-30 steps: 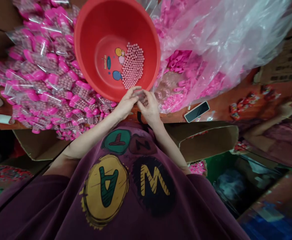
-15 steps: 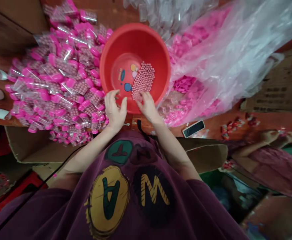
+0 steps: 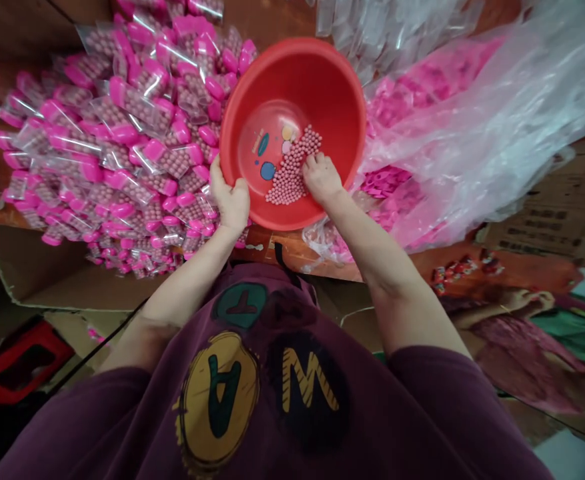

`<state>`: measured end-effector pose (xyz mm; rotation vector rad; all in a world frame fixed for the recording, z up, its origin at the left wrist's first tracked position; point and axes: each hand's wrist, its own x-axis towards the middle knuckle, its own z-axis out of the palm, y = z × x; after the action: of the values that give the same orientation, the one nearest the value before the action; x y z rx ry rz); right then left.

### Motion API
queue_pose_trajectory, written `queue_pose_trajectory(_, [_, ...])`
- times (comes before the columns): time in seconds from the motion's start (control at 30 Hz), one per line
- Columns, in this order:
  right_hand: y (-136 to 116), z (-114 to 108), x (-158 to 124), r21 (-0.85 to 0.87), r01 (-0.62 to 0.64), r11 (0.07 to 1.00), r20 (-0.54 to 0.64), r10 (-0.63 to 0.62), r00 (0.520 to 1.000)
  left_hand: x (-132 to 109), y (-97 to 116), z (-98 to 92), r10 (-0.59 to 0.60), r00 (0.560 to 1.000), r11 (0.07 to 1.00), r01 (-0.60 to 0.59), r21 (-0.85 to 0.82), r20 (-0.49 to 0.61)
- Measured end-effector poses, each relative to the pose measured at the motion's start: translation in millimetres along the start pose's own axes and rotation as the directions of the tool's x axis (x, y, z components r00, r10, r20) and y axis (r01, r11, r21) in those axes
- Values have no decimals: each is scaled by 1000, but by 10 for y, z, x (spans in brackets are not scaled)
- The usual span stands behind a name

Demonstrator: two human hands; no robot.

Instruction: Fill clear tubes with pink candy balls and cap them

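Observation:
A red plastic basin [image 3: 342, 100] stands on the table before me, with small pink beads [image 3: 295, 167] heaped on its printed bottom. My left hand [image 3: 232, 199] is closed round the near left part of its rim, thumb on top and fingers outside. Inside the basin, my right hand [image 3: 323, 179] rests at the right edge of the beads, its fingers curled down. What those fingers hold, if anything, is hidden. Left of the basin is a large pile of clear bead-filled containers with pink caps [image 3: 132, 137].
Pink plastic pieces [image 3: 385, 183] lie to the right under a clear plastic bag [image 3: 472, 127]. Clear empty containers [image 3: 372, 33] are behind the basin. An open cardboard box [image 3: 47, 273] sits below the table edge. A co-worker's hands [image 3: 532, 301] show at far right.
My left hand has gone from loosely open near the front rim to gripping the left rim. My right hand has moved rightward and deeper into the basin. The basin sits farther right in view.

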<state>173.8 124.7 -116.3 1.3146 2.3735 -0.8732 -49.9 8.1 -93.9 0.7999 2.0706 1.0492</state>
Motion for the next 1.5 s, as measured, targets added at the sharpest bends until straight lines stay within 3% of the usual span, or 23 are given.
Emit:
queue_pose_trajectory(0.13, [-364, 288, -151, 296, 112, 949, 27, -125, 992, 73, 219, -2, 3, 1000, 998, -1, 67, -30])
queue_pose_trajectory(0.27, [-775, 363, -101, 545, 224, 808, -134, -180, 975, 138, 321, -49, 20, 1000, 996, -21, 90, 11])
queue_pose_trajectory(0.47, [-987, 211, -154, 802, 176, 571, -295, 121, 948, 34, 615, -325, 104, 992, 994, -101, 50, -74])
queue_pose_trajectory(0.53, [-1020, 141, -210, 848, 185, 497, -325, 210, 922, -44, 774, -348, 136, 991, 990, -136, 29, 2])
queue_pose_trajectory(0.63, [-1100, 28, -282, 877, 223, 425, -362, 281, 889, -119, 963, -240, 103, 968, 993, -87, -77, 230])
queue_pose_trajectory(0.77, [-1131, -114, -408, 867, 261, 424, -391, 256, 884, -78, 1062, -66, 12, 904, 963, 104, -248, 427])
queue_pose_trajectory(0.93, [-920, -391, -630, 824, 284, 490, -366, 78, 927, 38, 1136, -168, -128, 792, 898, 348, -269, 597])
queue_pose_trajectory(1.07, [-831, -679, -735, 765, 291, 574, -332, -35, 943, 73, 1203, -323, -118, 706, 887, 391, -246, 698])
queue_pose_trajectory(1.13, [-833, -764, -757, 770, 287, 569, -302, -72, 951, 73, 1207, -371, -105, 679, 898, 378, -223, 727])
queue_pose_trajectory(1.23, [-834, -773, -772, 844, 244, 478, -228, -94, 969, 60, 1171, -408, -120, 664, 917, 359, -174, 738])
queue_pose_trajectory(1.33, [-826, -682, -779, 898, 171, 405, -175, -27, 984, 40, 1122, -426, -163, 672, 918, 372, -139, 723])
queue_pose_trajectory(1.5, [-901, -528, -809, 874, 221, 434, -254, 20, 967, -6, 1100, -453, -221, 649, 886, 446, -129, 728])
